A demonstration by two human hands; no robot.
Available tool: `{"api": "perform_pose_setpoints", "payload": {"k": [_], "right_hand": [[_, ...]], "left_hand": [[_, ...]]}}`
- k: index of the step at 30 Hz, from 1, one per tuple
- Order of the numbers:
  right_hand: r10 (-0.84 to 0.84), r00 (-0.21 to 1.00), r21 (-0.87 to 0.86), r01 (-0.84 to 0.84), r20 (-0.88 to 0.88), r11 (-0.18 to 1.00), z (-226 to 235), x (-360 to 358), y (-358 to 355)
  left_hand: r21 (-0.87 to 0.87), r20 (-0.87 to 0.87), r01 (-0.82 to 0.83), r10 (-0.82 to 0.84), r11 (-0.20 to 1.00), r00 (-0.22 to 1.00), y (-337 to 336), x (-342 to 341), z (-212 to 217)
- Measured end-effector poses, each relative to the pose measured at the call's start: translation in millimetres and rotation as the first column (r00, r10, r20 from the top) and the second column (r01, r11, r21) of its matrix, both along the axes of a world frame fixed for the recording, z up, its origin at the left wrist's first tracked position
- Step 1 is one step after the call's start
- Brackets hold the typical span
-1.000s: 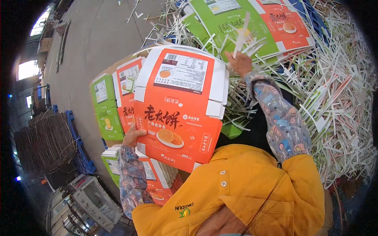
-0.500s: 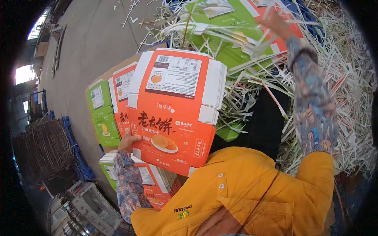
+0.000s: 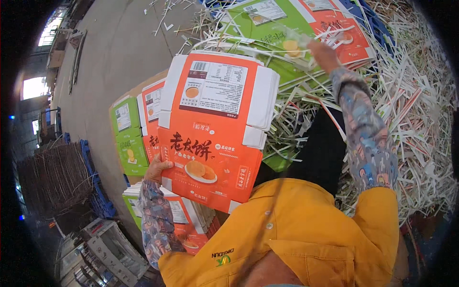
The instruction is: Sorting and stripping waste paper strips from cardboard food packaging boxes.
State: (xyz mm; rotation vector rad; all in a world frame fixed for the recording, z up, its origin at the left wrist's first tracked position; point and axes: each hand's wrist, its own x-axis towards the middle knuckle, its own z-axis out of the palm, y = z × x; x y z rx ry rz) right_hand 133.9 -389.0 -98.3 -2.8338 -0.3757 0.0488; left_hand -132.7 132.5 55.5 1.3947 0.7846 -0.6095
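Note:
My left hand point(image 3: 157, 170) is closed on the left edge of a stack of flat orange cardboard boxes point(image 3: 210, 138), thumb on top. The stack has white side flaps and a picture of round cakes on a plate, and it leans against my lap. My right hand point(image 3: 325, 55) is ahead and to the right, over large green printed box sheets point(image 3: 267, 33) and an orange one point(image 3: 342, 36). Motion smears its fingers, so whether they hold anything cannot be made out. Thin paper strips point(image 3: 248, 50) lie across the green sheet, just beyond the orange stack.
Shredded paper strips point(image 3: 406, 129) are heaped along my right. More flat boxes, green point(image 3: 128, 136) and orange, lie at the left, with another stack point(image 3: 184, 220) below my left hand. Blue pallets point(image 3: 98, 191) stand beside a brown bundle point(image 3: 55, 179) on the floor.
My right hand has swung left and nearer to me over the green sheets. Fewer loose strips cover that sheet. The left hand keeps its hold, with the stack barely shifted.

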Motion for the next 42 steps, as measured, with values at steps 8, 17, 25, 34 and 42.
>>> {"api": "perform_pose_setpoints", "payload": {"k": [8,17,25,34,42], "right_hand": [[-0.094,0.911,0.345,-0.055,0.402,0.937,39.1,-25.6,28.1],[-0.19,0.979,0.703,0.08,0.08,0.707,93.1,-65.2,-9.0],[-0.377,0.837,0.761,-0.071,0.397,0.645,192.8,-93.0,-22.4],[0.009,0.782,0.245,-0.206,0.623,0.947,150.5,-73.1,8.1],[0.281,0.803,-0.073,-0.286,0.526,0.955,123.3,-32.2,14.9]], "left_hand": [[0.1,0.145,0.072,-0.086,0.992,0.986,-8.1,4.9,57.4],[0.328,0.139,0.577,-0.642,0.748,0.754,-119.6,59.3,200.0],[0.684,0.447,0.478,-0.834,0.551,0.322,-170.3,153.0,143.6],[0.514,0.547,0.499,-0.714,0.698,0.437,-256.2,230.2,-90.0],[0.905,0.392,-0.226,-0.912,0.359,0.121,-227.9,174.2,-10.5]]}}
